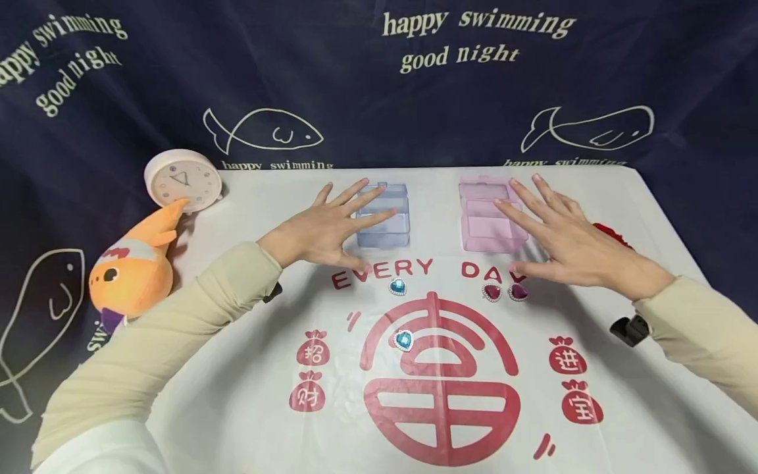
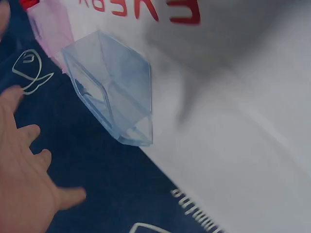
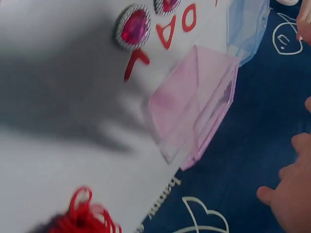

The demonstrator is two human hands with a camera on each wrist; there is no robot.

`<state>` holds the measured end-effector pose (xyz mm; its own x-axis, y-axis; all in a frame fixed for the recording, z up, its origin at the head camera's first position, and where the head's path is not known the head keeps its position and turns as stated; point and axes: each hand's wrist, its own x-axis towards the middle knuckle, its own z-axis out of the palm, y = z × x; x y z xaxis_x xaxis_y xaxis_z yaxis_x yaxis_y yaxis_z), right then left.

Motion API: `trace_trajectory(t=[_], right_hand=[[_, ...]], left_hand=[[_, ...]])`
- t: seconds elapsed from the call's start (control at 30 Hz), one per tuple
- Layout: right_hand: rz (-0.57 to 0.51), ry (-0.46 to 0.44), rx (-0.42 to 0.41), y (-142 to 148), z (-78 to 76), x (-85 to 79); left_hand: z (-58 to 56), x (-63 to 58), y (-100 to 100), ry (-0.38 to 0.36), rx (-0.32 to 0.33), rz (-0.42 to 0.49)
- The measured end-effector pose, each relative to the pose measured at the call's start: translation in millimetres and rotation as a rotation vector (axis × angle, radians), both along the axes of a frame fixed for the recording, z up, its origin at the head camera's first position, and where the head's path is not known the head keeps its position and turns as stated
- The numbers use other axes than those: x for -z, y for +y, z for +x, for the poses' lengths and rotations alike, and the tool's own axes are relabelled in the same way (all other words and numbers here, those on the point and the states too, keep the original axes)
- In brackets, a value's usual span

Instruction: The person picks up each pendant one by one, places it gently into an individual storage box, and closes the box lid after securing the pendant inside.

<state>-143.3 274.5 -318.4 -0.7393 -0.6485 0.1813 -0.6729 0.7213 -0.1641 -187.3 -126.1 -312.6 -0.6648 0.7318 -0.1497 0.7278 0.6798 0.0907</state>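
Note:
Fingers spread, my left hand [image 1: 322, 230] hovers above the table beside a see-through blue plastic box [image 1: 385, 234], with its fingertips overlapping the box in the head view. Likewise, my right hand [image 1: 574, 247] is spread over the right part of a see-through pink plastic box [image 1: 488, 237]. Neither hand holds anything. Both boxes have compartments. In front of the boxes lie heart-shaped gems with silvery rims: a blue one [image 1: 397, 286], a second blue one [image 1: 403, 340] nearer me, a red one [image 1: 491, 291] and a purple one [image 1: 518, 291].
A white round clock [image 1: 183, 179] and an orange plush toy [image 1: 133, 270] stand at the left edge. Red yarn [image 3: 82, 218] lies on the right side, partly behind my right hand in the head view. A dark blue curtain [image 1: 367, 92] hangs behind the white printed tablecloth [image 1: 249, 368].

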Motion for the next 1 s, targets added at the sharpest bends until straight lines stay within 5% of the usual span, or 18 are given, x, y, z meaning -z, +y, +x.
trace_trajectory(t=[0.17, 0.3, 0.43, 0.63, 0.8, 1.0], right_hand=[[-0.236, 0.045, -0.025, -23, 5.1, 12.7], [-0.376, 0.025, -0.012, -56, 13.1, 26.5], [-0.447, -0.095, -0.021, -90, 20.2, 41.0], [-0.433, -0.305, -0.043, -128, 21.2, 63.1], [-0.355, -0.43, -0.026, -146, 19.1, 75.5], [-0.317, -0.406, -0.06, -153, 13.3, 81.4]], left_hand=[[-11.1, 17.8, -3, -0.175, -0.151, 0.316], [-19.4, 41.3, -4, -0.193, -0.292, 0.528], [-26.1, 64.3, -1, -0.245, -0.392, 0.7], [-34.3, 85.8, 5, -0.454, -0.462, 0.943], [-36.6, 94.1, 7, -0.537, -0.479, 1.045], [-38.4, 98.3, 3, -0.527, -0.508, 1.028]])
